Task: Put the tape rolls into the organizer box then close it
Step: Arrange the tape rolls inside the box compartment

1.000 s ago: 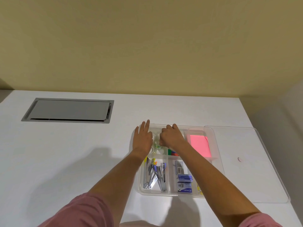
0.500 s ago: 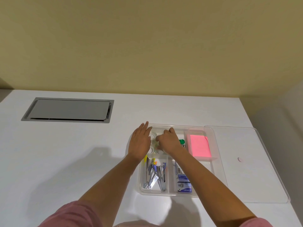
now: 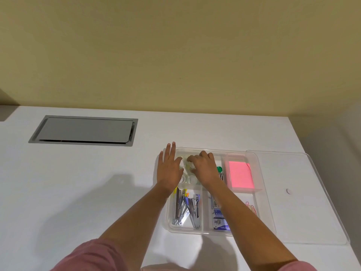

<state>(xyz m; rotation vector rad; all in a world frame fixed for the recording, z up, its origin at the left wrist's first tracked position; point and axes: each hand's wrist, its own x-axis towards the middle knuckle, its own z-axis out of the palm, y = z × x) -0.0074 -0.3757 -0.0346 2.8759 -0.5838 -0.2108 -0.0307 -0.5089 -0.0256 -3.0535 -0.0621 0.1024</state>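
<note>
Clear tape rolls (image 3: 188,178) lie in the organizer box's (image 3: 266,212) 11 o'clock compartment, right hand (image 3: 204,168) now curled over them further left, grip unclear, left hand (image 3: 169,169) flat, fingers spread, lid (image 3: 304,202) at 3 o'clock.

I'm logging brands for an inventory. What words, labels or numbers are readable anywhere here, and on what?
Nothing reads for certain.
Blue staple boxes in the organizer box: white print, upside down, too blurred to quote.
Barcode label just beyond them: bars only, digits too small.
Pink sticky notes: blank.
Clear lid: a small round mark, no text.
</note>
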